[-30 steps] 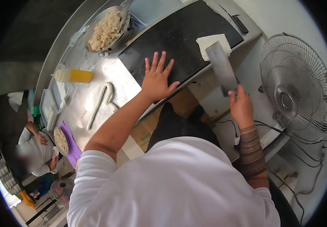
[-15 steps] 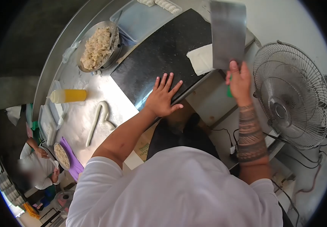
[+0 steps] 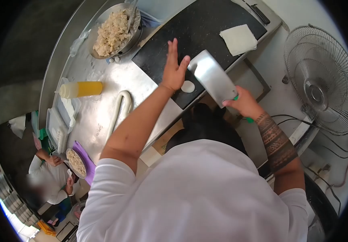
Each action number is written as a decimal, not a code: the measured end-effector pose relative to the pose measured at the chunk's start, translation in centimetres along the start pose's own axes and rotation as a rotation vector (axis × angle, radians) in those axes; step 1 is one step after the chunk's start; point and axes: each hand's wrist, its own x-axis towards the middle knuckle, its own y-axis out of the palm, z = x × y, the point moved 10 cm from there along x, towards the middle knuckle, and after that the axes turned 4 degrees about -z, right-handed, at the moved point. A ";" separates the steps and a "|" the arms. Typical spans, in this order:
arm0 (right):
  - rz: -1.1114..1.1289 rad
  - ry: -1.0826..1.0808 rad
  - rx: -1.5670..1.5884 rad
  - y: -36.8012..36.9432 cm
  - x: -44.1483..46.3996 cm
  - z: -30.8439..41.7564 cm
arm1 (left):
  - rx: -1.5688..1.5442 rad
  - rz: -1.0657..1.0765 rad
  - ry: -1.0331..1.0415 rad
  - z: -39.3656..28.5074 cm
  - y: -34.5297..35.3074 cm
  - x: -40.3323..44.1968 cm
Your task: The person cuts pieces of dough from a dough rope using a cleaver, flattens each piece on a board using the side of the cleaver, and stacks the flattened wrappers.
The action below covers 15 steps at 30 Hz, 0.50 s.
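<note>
In my right hand (image 3: 242, 103) is the green handle of a broad cleaver (image 3: 213, 76), its steel blade slanting up and left over the near edge of a black board (image 3: 198, 30). My left hand (image 3: 175, 70) is raised at the board's left part, fingers stretched upward and thumb apart, holding nothing. Just below it a small round piece of white dough (image 3: 188, 86) lies flat on the board. A folded white cloth (image 3: 238, 39) rests at the board's right end. On the metal table to the left, a long bent roll of dough (image 3: 119, 109) is partly hidden by my left forearm.
A metal bowl (image 3: 138, 40) of pale chopped filling stands beyond the board's left side. Left lies a squeeze bottle of yellow liquid (image 3: 81, 89) near plastic trays (image 3: 57, 125). A wire fan (image 3: 321, 82) stands at right. A co-worker (image 3: 47, 173) holds things by another filling bowl.
The cleaver has come down from above the cloth to the board's left part. My left hand has lifted from lying flat, and the round dough piece now shows beneath it.
</note>
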 end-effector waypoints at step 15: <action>0.375 0.074 -0.146 5.6 -0.6 -2.1 | 0.737 0.723 0.387 -2.0 9.8 -7.2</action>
